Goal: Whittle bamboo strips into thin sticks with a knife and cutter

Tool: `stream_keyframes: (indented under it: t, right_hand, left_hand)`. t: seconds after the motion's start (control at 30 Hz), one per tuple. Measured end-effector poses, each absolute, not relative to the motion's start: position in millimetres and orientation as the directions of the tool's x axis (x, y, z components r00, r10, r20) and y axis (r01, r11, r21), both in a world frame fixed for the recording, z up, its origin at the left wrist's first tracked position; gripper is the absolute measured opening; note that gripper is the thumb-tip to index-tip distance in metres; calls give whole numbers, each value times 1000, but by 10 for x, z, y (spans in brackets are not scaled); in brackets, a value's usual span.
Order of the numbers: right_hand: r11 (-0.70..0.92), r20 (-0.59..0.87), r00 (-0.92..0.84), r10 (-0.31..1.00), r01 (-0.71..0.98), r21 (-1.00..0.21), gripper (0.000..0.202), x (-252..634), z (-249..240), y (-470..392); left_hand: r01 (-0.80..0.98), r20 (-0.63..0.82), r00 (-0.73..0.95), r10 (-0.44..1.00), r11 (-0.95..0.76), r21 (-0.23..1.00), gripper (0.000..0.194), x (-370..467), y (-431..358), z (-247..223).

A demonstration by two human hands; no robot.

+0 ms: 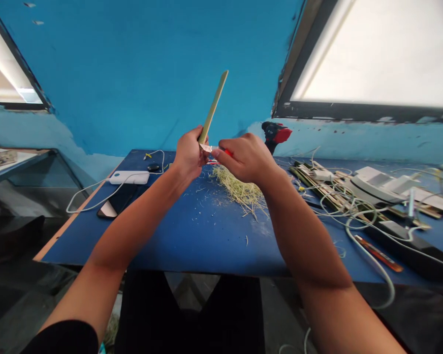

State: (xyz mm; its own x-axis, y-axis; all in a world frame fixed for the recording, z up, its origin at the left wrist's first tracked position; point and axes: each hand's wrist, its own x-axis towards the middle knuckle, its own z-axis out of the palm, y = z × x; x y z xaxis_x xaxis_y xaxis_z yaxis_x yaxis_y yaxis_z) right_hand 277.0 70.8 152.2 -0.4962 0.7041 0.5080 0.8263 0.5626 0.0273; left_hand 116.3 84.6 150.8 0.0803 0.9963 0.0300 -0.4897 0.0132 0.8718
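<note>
My left hand [189, 152] is wrapped tight round the strip [214, 105], which leans up and away from me, above and left of the shavings [241, 189], its lower end lost in my grip. And my right hand [249, 156], it's got the knife [207, 148] firmly by the red handle, blade up against the strip, right beside my left fingers! Careful work, this: I'd say keep the blade shallow, the strokes light and even, the strip steady, and the edge angled so a slip runs clear of those fingers.

Busy table [192, 241], too! Behind the shavings, to the right, there's the drill [275, 135]. Well right of them, cords [354, 216] sprawl in a tangle, with an orange tool [379, 254] nearer me. Over to the left of the shavings, a white box [129, 177] trails a cable.

In the way? The shavings sit beneath my right wrist, crowding that side, and those cords, I reckon, could snag a wide-swinging right elbow.
</note>
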Motion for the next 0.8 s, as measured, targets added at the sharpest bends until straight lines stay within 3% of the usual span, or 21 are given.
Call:
stream_keyframes:
  t: [0.43,0.6,0.8]
  right_hand:
    - [535,595,-425,682,845,-9,59,2724,1474,796]
    - [424,728,-180,662,890,-165,63,3100,1500,1097]
    - [619,722,-343,601,771,-149,65,3147,1510,1035]
  left_hand:
    - [-543,-63,41,997,75,836,44,1184,806,1575]
    - [-527,-26,141,990,97,844,46,1235,659,1575]
    - [-546,13,115,993,53,836,47,1267,606,1604]
